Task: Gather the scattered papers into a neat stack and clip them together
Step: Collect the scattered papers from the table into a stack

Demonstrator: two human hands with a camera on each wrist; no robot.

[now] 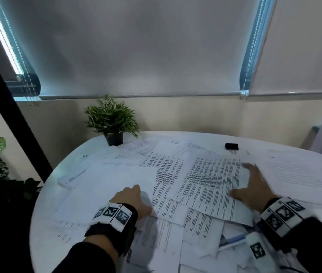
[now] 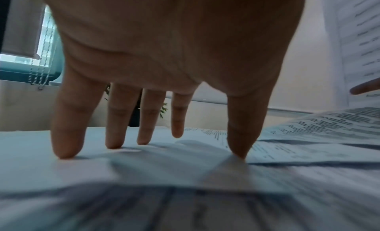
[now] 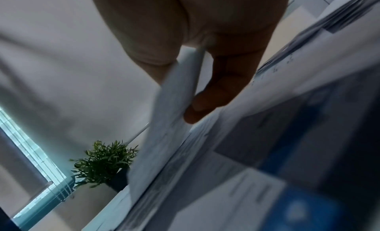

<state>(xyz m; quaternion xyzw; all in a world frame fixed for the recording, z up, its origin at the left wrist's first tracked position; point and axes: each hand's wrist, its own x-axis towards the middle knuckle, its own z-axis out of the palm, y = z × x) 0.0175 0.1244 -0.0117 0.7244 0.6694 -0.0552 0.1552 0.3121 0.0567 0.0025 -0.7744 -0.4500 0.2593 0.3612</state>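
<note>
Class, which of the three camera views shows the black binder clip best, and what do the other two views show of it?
The head view shows it best: the black binder clip sits whole and unobstructed at the far side of the table, beyond the scattered papers. Neither wrist view shows the clip at all; each is filled by a hand and blurred paper.

Many scattered papers [image 1: 211,180], one black clip [image 1: 231,146], one potted plant [image 1: 111,119], one round table [image 1: 43,209], two hands

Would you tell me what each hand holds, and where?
Right hand grips white printed paper sheets at their right edge; left hand holds nothing, fingertips pressing a blank white sheet.
</note>
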